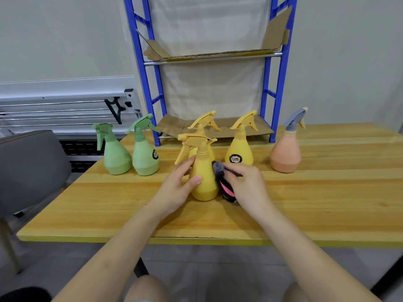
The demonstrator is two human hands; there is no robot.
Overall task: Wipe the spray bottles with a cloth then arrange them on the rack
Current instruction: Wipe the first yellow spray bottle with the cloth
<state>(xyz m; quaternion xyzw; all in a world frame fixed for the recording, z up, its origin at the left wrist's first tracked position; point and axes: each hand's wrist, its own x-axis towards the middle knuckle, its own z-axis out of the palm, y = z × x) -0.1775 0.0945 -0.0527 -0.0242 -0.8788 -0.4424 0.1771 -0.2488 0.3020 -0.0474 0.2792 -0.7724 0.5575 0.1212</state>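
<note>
A yellow spray bottle [204, 182] stands upright on the wooden table [316, 203], in the middle. My left hand [177, 187] grips its left side, thumb across the front. My right hand [245, 184] holds a grey, black and pink cloth [222, 179] pressed against the bottle's right side. Two more yellow bottles stand behind: one [206, 127] mostly hidden by the held bottle, one with a black label [239, 149] to the right. Two green bottles [115, 153] [145, 153] stand at the left, a peach bottle with a grey trigger [286, 149] at the right.
A blue-framed rack [150, 101] stands at the table's back, its shelves lined with cardboard [218, 127]. A grey chair [28, 166] sits left of the table. White panels lean against the wall at the left.
</note>
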